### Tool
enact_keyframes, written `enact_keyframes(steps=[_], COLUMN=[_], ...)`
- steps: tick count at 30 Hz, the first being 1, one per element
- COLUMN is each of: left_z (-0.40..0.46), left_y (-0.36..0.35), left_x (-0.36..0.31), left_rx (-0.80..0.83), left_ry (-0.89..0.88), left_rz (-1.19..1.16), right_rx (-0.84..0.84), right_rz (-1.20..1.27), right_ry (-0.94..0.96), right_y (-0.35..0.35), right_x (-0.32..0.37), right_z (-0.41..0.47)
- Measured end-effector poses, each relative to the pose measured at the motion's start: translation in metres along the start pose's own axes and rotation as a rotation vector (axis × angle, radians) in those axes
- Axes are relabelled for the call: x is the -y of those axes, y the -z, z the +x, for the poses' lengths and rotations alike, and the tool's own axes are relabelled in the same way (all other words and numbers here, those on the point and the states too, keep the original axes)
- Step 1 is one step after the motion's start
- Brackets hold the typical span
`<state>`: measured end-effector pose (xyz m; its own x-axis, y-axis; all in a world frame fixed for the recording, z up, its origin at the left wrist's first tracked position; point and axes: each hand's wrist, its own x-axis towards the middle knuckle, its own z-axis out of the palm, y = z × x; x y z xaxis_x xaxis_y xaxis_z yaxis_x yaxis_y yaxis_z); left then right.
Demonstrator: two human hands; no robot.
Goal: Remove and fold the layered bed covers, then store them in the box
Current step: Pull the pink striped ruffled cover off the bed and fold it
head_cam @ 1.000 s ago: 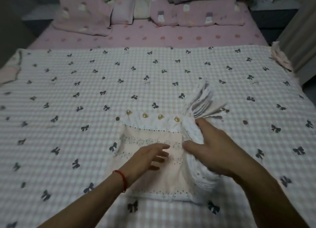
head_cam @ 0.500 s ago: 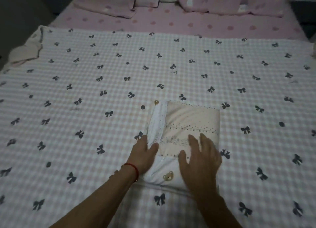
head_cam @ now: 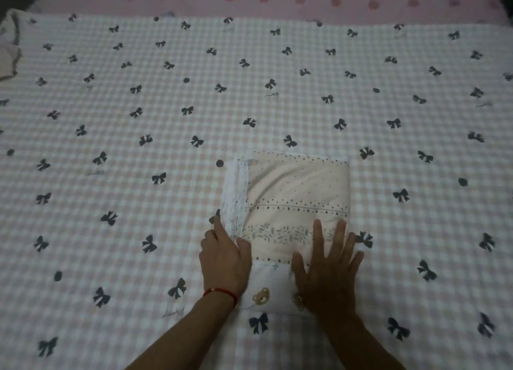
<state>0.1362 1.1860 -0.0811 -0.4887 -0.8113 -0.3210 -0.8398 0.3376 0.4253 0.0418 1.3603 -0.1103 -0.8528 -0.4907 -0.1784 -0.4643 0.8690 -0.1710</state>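
Fingers of both hands lie straight, flat on the folded cover's near end.

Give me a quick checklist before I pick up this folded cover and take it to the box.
1. Folded cover squared into a compact bundle: ok.
2. Left hand at the layered left edge, thumb over the top: ok.
3. Right hand pressing flat on top, not yet gripping: not ok.
4. Layers at the left edge aligned: cannot tell.
5. Storage box in view: not ok, none visible.
6. Bow-print cover underneath still spread out, unfolded: not ok.
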Motion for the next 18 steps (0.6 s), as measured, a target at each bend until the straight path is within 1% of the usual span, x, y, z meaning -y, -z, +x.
enact_keyframes(steps=[3,6,11,14,16,18], left_z=[0.021,0.039,0.043,0.050,0.045,0.019], left_y=[0.008,0.013,0.020,0.027,0.029,0.042], left_x=[-0.007,-0.012,-0.019,-0.029,-0.037,-0.056], left_rx=[0.141,0.247,0.338,0.354,0.313,0.241], left_ry=[0.104,0.218,0.209,0.259,0.272,0.242], left_rz=[-0.129,-0.267,-0.220,-0.163,-0.162,-0.146], right_rx=[-0.071,-0.131,-0.155,-0.123,-0.053,0.038], right_rz=[-0.046,-0.043,-0.017,0.007,0.040,0.114], right_ry=[0.009,0.015,0.026,0.029,0.015,0.036], right_y=[-0.012,-0.021,-0.032,-0.035,-0.035,-0.028], right_x=[-0.005,-0.005,-0.007,-0.007,-0.008,-0.015], right_z=[0.002,0.006,0.008,0.011,0.012,0.009])
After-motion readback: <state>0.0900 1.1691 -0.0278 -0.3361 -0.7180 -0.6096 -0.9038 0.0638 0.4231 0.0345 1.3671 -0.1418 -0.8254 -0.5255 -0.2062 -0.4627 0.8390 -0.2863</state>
